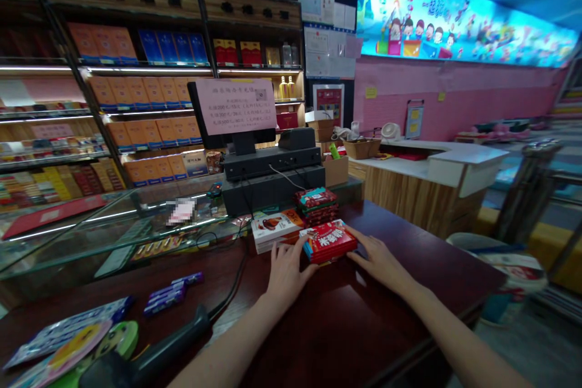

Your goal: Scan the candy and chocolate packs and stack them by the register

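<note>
A stack of red snack packets [328,240] lies on the dark wooden counter between my two hands. My left hand [287,268] is at its left side, fingers apart, with the thumb by its near left corner and fingertips close to a stack of white and orange packs [277,227]. At the right edge of the red packets is my right hand [378,259], its fingers stretched out and the thumb apart. Both hands seem to touch the red stack from the sides, though exact contact is hard to make out. Behind it sits a pile of dark red and teal packets [317,201].
A black handheld scanner [173,339] with a cable lies at the near left, beside purple packs [170,294] and flat colourful packages [82,339]. A glass display case [150,212] and a monitor [234,112] stand behind. A bin [504,273] is at the right.
</note>
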`<action>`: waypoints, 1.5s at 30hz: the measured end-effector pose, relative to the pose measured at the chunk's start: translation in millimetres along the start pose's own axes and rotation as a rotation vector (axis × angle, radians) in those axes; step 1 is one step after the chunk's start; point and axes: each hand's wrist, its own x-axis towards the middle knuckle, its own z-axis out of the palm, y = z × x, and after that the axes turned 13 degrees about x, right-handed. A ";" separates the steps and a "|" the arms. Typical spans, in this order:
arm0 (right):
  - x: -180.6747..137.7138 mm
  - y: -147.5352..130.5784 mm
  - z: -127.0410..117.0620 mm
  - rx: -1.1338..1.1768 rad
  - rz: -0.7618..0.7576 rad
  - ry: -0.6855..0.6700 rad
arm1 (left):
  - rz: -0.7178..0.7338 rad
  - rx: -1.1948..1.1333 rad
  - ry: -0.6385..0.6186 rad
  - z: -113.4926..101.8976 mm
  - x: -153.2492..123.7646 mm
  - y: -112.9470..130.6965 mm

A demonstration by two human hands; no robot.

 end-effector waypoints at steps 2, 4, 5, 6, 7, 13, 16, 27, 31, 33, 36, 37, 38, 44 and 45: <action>0.0 0.4 1.8 0.011 0.004 0.012 | 0.002 -0.013 -0.007 1.0 0.2 0.0; 0.0 0.5 3.9 0.029 0.006 0.024 | -0.002 -0.032 -0.017 1.5 0.3 0.7; 0.0 0.4 4.8 0.040 0.006 0.026 | -0.005 -0.040 -0.021 1.4 0.4 1.2; 0.1 0.2 5.5 0.052 0.005 0.028 | -0.009 -0.047 -0.024 1.2 0.4 1.7; 0.2 -0.1 6.1 0.064 0.004 0.028 | -0.014 -0.051 -0.025 0.9 0.4 2.2; 2.0 -0.8 7.1 0.099 0.010 0.050 | -0.029 -0.083 -0.012 0.6 1.0 3.4; 2.3 -2.3 6.7 0.104 0.042 0.062 | -0.037 -0.127 -0.006 1.3 1.3 4.3; 2.7 -10.9 4.7 0.122 0.041 0.067 | -0.045 -0.211 -0.002 -7.3 -1.5 1.4; 9.0 -16.4 5.2 0.126 0.006 0.071 | -0.065 -0.227 0.000 -13.2 -4.8 -4.8; 13.6 -21.2 5.7 0.119 -0.005 0.077 | -0.082 -0.242 0.012 -17.3 -6.8 -9.4; 21.4 -32.3 7.4 0.113 -0.021 0.090 | -0.104 -0.275 0.051 -25.1 -8.9 -18.5; 24.2 -37.2 8.3 0.115 -0.024 0.096 | -0.112 -0.285 0.060 -28.2 -9.3 -22.2; 27.2 -42.8 9.4 0.119 -0.024 0.099 | -0.117 -0.297 0.068 -31.4 -9.5 -26.3; 47.9 -83.4 22.3 0.124 0.032 0.091 | -0.101 -0.413 0.109 -52.4 -9.6 -58.1; 51.4 -89.6 26.1 0.130 0.035 0.088 | -0.112 -0.415 0.102 -55.6 -9.6 -64.6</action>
